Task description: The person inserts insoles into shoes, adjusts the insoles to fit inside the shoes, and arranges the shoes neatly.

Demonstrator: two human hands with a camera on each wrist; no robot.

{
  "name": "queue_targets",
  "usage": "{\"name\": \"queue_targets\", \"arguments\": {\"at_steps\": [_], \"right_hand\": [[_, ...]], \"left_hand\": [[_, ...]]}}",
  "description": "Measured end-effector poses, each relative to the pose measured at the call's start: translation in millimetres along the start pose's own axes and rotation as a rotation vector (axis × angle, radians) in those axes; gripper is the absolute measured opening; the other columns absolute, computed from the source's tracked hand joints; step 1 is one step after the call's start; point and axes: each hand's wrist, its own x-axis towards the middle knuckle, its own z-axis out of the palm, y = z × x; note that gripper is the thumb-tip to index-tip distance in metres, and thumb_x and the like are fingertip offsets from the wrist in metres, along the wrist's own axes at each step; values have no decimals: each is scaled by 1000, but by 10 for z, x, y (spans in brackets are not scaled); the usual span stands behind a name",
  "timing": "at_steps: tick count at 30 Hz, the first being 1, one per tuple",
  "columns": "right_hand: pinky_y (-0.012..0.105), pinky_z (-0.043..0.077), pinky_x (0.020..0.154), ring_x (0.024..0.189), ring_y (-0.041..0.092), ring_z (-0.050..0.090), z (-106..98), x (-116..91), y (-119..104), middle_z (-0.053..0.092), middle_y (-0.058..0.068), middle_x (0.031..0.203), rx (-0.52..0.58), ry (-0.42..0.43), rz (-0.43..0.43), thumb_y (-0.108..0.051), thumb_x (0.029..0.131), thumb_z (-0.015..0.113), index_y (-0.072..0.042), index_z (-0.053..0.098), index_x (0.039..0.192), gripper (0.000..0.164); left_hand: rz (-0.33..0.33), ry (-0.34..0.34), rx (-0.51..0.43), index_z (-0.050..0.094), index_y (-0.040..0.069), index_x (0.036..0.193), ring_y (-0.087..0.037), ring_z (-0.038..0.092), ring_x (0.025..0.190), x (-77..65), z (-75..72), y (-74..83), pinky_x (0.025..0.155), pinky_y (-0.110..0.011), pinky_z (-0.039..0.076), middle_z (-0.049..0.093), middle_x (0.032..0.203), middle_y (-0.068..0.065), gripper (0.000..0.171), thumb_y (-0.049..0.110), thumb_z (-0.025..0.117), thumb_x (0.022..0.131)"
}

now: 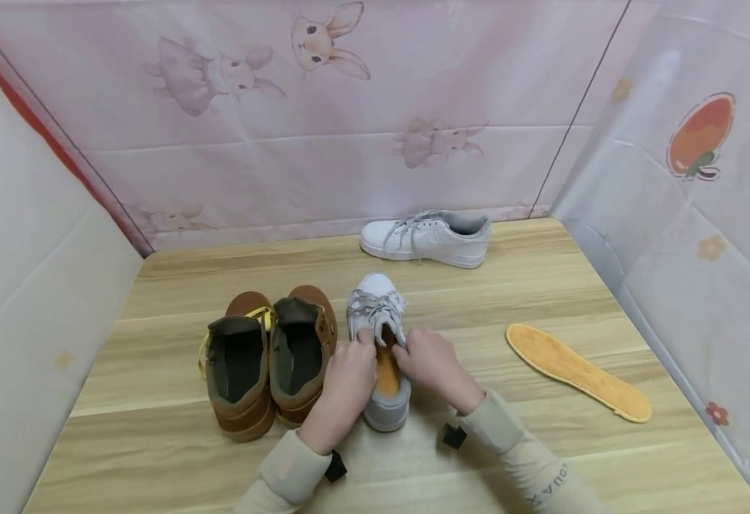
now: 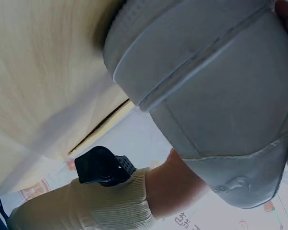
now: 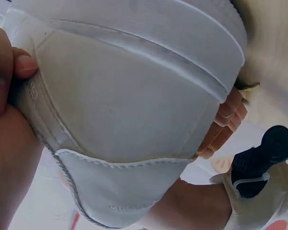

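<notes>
A white sneaker (image 1: 396, 414) with grey laces stands in the middle of the table, toe pointing away from me. Inside it lies an orange insole (image 1: 387, 371), its front part hidden under the tongue and laces. My left hand (image 1: 351, 365) grips the left side of the shoe's opening, fingers curled at the edge. On the opposite side, my right hand (image 1: 431, 358) pinches the collar near the laces. Both wrist views look closely at the sneaker's heel (image 2: 221, 96); in the right wrist view, fingertips (image 3: 26, 66) hold the collar edge.
A second orange insole (image 1: 577, 371) lies flat at the right. Another white sneaker (image 1: 439, 239) stands sideways at the back against the patterned cloth wall. Close by on the left is a pair of brown shoes (image 1: 246, 421) with yellow laces. Cloth walls border the wooden table (image 1: 156, 400).
</notes>
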Motion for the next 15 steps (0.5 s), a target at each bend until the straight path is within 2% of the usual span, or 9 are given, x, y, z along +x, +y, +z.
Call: {"name": "queue_targets", "arguments": {"at_steps": [8,15], "right_hand": [[26,32,37,41,11,39,0,-13,15,40,-3,48,72,24,-32,-23,89,54,-15,41,49,43],[25,30,37,40,11,37,10,45,-63,37,-5,46,97,39,-54,-24,90,51,-16,39,50,43]], "left_hand": [[-61,-34,-12,52,-4,94,-25,57,53,-18,-42,48,42,-34,43,58,64,-12,23,5,66,78],[-123,-63,-16,52,-2,95,-29,61,57,16,-144,-3,46,-36,46,61,69,-13,25,6,68,78]]}}
